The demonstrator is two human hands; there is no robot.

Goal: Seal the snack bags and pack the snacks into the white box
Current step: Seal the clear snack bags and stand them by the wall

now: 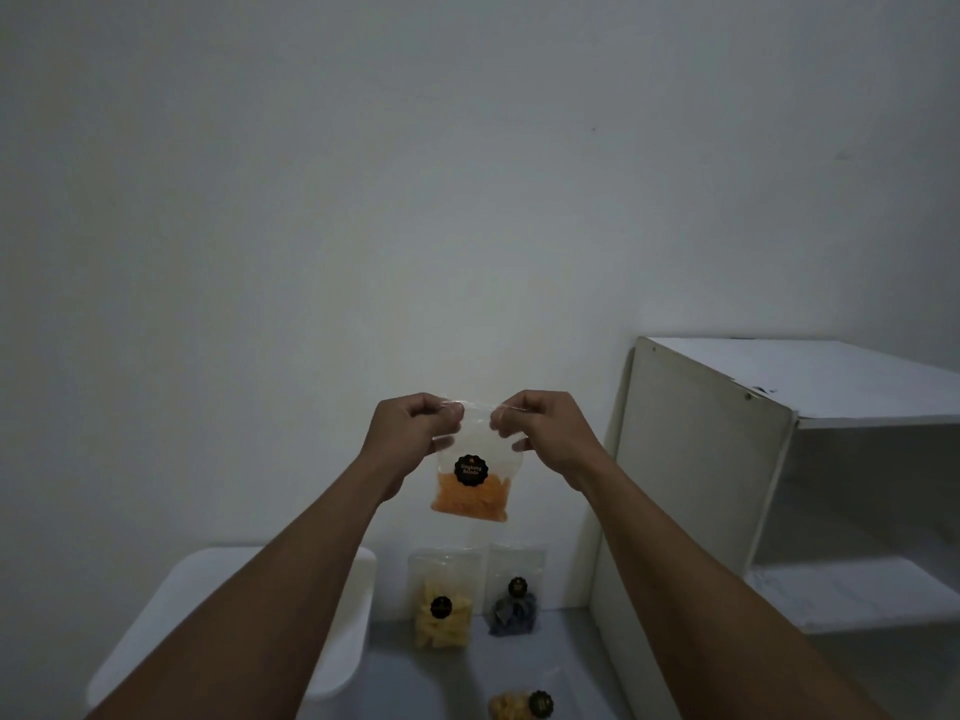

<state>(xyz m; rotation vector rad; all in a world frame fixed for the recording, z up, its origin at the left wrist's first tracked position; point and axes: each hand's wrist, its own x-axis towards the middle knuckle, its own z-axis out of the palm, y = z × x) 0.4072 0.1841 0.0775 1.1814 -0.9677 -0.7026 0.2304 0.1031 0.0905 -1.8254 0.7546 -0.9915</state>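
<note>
I hold a clear bag of orange snacks [470, 498] with a round black label up in front of the wall. My left hand [415, 433] pinches its top left corner and my right hand [540, 433] pinches its top right corner, so the bag hangs between them. Below, a bag of yellow snacks [444, 615] and a bag of dark snacks [514, 608] lean against the wall. Another bag of yellow snacks [519, 706] lies at the bottom edge. The white box [343, 641] sits at lower left, partly hidden by my left forearm.
A white shelf unit [727, 459] stands at the right against the wall, its side panel close to my right forearm. The bags rest on a grey surface [561, 652] between the box and the shelf.
</note>
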